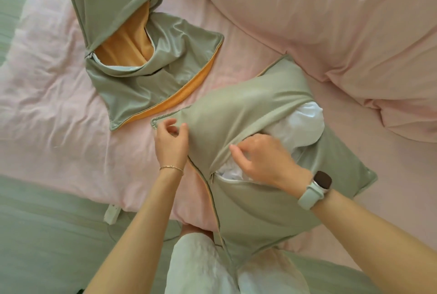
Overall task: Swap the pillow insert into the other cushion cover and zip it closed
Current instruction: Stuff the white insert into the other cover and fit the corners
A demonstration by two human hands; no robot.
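A sage-green cushion cover (pixel 255 208) lies on the pink bed in front of me, its zipper open. The white pillow insert (pixel 300 126) bulges out of the opening, partly inside. My left hand (pixel 171 141) pinches the cover's fabric near its left corner. My right hand (pixel 262 159), with a watch on the wrist, grips the upper edge of the opening over the insert. The zipper pull (pixel 212 176) sits at the left end of the opening. A second green cover with orange lining (pixel 142 57) lies empty and crumpled at the upper left.
A pink duvet (pixel 59 104) covers the bed, with a large pink pillow (pixel 331 22) at the upper right. A green rug or floor (pixel 47 234) shows at the lower left, where a white plug-like object (pixel 111 213) hangs by the bed edge. My knees are at the bottom.
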